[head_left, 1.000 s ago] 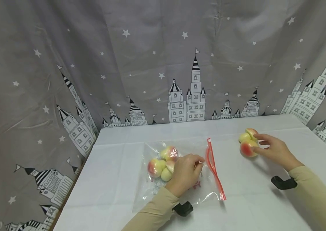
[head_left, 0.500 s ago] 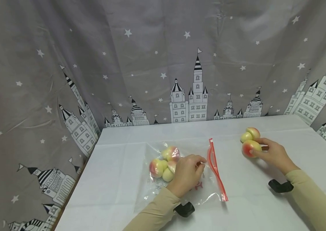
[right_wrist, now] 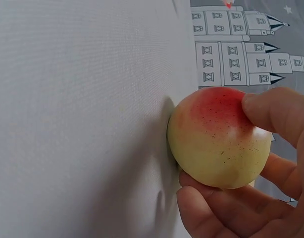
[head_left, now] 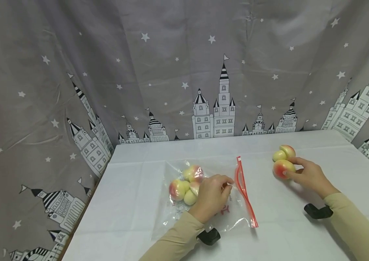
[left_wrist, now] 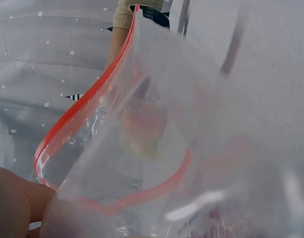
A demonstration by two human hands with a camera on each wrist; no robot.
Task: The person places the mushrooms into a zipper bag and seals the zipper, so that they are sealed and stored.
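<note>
My left hand (head_left: 213, 197) pinches the upper layer of a clear zip bag (head_left: 168, 224) with a red zip strip (head_left: 247, 203). In the left wrist view the bag's mouth gapes, and a thumb and finger (left_wrist: 23, 198) hold its film near the strip. Several red-and-yellow peaches (head_left: 177, 190) lie inside the bag, partly hidden by that hand. To the right, my right hand (head_left: 313, 178) grips a peach (right_wrist: 219, 139), thumb on its red side and fingers round the other. This peach is at the white table surface; a small gap beneath cannot be ruled out.
Just behind the gripped peach lie a smaller yellow-green fruit (head_left: 279, 156) and another red-and-yellow fruit (head_left: 287, 150), close together. The white tabletop (head_left: 132, 203) ends at a grey curtain (head_left: 164, 72) printed with castles and stars. Each wrist carries a black camera mount (head_left: 317, 211).
My right hand's fingers and thumb have come in around the near peach and now grip it. The head view has shifted slightly. The left hand keeps its hold on the bag.
</note>
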